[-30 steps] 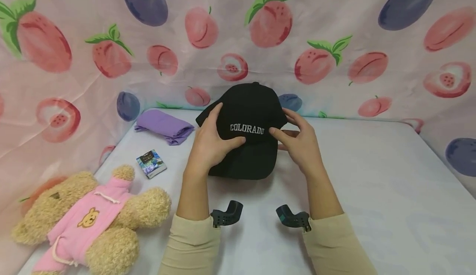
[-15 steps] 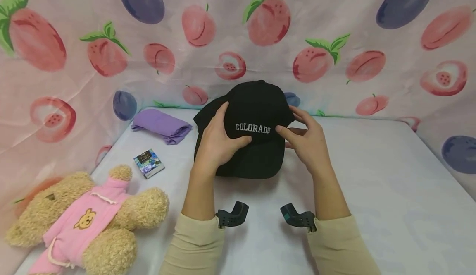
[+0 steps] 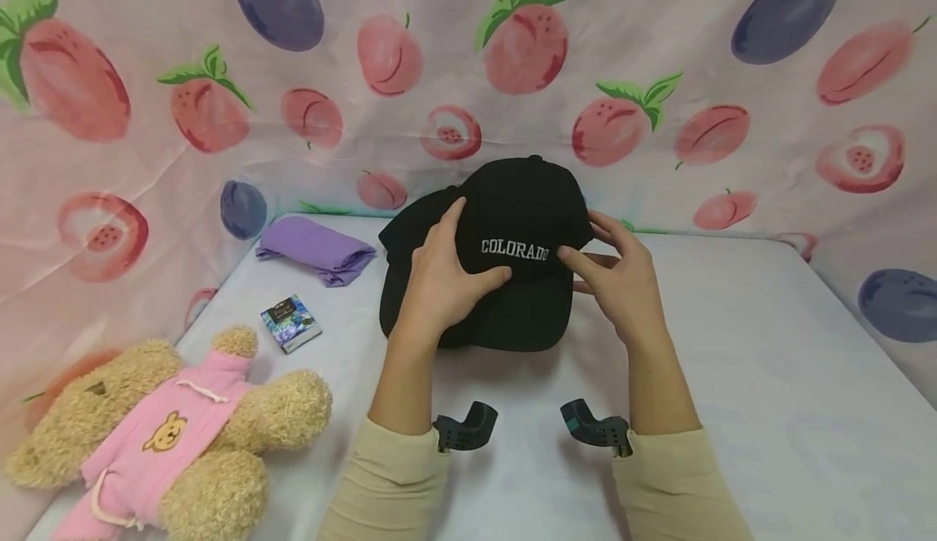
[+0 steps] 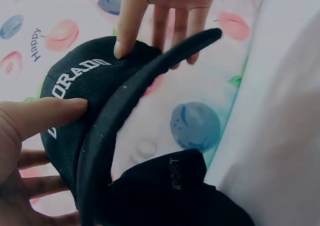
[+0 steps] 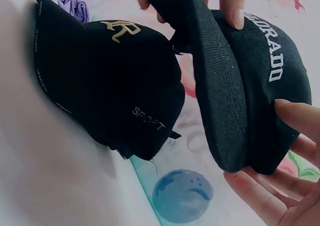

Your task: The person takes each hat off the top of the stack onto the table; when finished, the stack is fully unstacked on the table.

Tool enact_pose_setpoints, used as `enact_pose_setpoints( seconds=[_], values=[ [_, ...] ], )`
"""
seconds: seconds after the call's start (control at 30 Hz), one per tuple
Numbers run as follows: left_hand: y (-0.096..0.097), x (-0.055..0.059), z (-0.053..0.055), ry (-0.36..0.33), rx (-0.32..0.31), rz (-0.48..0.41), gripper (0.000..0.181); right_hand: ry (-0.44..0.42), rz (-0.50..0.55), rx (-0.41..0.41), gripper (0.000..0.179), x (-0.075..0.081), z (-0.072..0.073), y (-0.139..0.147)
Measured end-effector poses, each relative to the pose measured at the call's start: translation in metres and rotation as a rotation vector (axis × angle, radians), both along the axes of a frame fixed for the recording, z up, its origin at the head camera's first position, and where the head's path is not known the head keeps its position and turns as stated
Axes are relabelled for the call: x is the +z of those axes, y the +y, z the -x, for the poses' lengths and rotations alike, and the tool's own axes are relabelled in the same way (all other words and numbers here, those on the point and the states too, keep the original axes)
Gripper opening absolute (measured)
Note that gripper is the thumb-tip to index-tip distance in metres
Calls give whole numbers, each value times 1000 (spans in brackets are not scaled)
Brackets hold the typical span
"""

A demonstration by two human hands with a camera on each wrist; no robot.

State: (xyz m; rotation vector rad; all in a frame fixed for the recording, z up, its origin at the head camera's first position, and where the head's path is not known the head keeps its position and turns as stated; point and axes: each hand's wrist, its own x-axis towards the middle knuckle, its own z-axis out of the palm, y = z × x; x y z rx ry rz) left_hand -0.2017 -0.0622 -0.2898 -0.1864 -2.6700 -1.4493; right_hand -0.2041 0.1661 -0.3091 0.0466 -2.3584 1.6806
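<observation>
Both hands hold a black baseball cap (image 3: 523, 207) with white COLORADO lettering, its brim toward me. My left hand (image 3: 437, 281) grips its left side, thumb across the front near the brim. On the other side, my right hand (image 3: 615, 281) pinches the edge, thumb on the front and fingers behind. A second black cap (image 5: 125, 75), with a gold letter emblem and SPORT on its side, sits on the white surface. In the head view it shows partly behind the left hand and the held cap. The right wrist view shows the held cap raised beside it.
A folded purple cloth (image 3: 315, 248) lies at the back left, with a small blue-patterned box (image 3: 290, 323) in front of it. A teddy bear (image 3: 198, 435) in a pink hoodie lies at the front left. Fruit-print fabric (image 3: 512, 61) stands behind the white surface (image 3: 732, 362).
Both hands have moved to the right with the COLORADO cap. More of the second cap now shows at its left. The cloth, box and bear stay in place.
</observation>
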Motion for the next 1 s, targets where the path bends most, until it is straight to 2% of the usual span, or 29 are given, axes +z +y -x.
enact_pose_setpoints(
  seconds=[0.53, 0.7, 1.0],
  values=[
    [12, -3, -1, 76, -7, -13, 100, -3, 4, -23, 68, 3, -4, 10],
    [18, -4, -1, 81, -3, -9, 99, -1, 3, -36, 69, 4, -6, 15],
    [24, -5, -1, 58, -48, -12, 98, 2, -29, -45, 71, 8, -7, 30]
  ],
)
